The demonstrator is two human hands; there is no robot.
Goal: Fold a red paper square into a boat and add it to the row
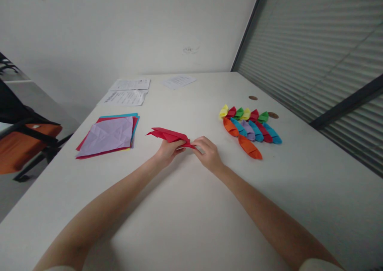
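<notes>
Pinching a red folded paper (170,135) between both hands, right in the middle of the worktop (185,215), is where we're at. It looks to be held a little off the surface, which we reckon gives our fingers room to get underneath it.

Our left hand (170,151) is gripping it close to its right end, thumb on top, with the long pointy part sticking out to the left. Seems like the steadying grip to us. Our right hand (208,153) is closed on the narrow end, fingertips and thumb together, more of a fine pinch, probably because there's so little paper to grab there. Can't really make out the small creases under our fingers, sorry.

Off to the left there's a stack of square sheets (107,133), a creased purple one on top, red and blue edges poking out. Handy spot for the left arm, and well away from our elbows. On the right, small folded pieces sit in a back row (239,112) and a front row (247,130), packed side by side, presumably to stay tidy. One orange piece (250,148) lies nearer us, its tip by the front row.

Further back, printed pages (125,97) and another printed sheet (179,82) lie near the wall, out of our way.
</notes>
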